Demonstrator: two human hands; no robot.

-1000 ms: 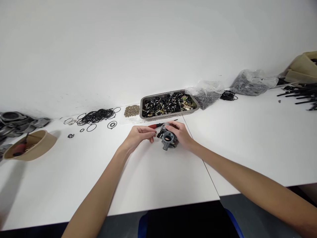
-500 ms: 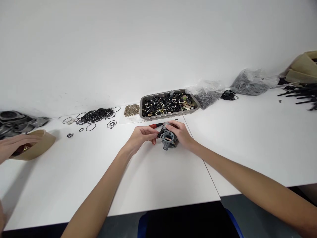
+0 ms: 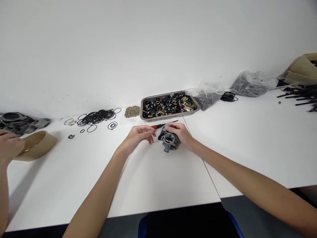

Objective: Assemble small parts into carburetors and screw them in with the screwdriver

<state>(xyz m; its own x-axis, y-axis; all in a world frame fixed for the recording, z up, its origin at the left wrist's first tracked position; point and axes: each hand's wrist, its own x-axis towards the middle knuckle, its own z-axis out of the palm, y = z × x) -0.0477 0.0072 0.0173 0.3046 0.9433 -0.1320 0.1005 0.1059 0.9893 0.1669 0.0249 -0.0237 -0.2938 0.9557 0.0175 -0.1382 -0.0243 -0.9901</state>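
**Carburetor held at centre of white workbench**

A person's right hand [image 3: 180,134] wraps its fingers around a small grey carburetor [image 3: 169,140] standing on the white table [image 3: 158,178], just in front of a metal tray [image 3: 146,116] of mixed black and brass parts. The left hand [image 3: 138,136] sits just beside the carburetor, fingers curled loosely together with the tips near its side; whether they pinch anything cannot be told. A red-handled screwdriver [image 3: 159,125] lies between the hands and the tray. Black rubber rings [image 3: 96,116] are heaped to the left. At the far left, a co-worker's hand [image 3: 8,147] rests at a tan bowl [image 3: 39,145].
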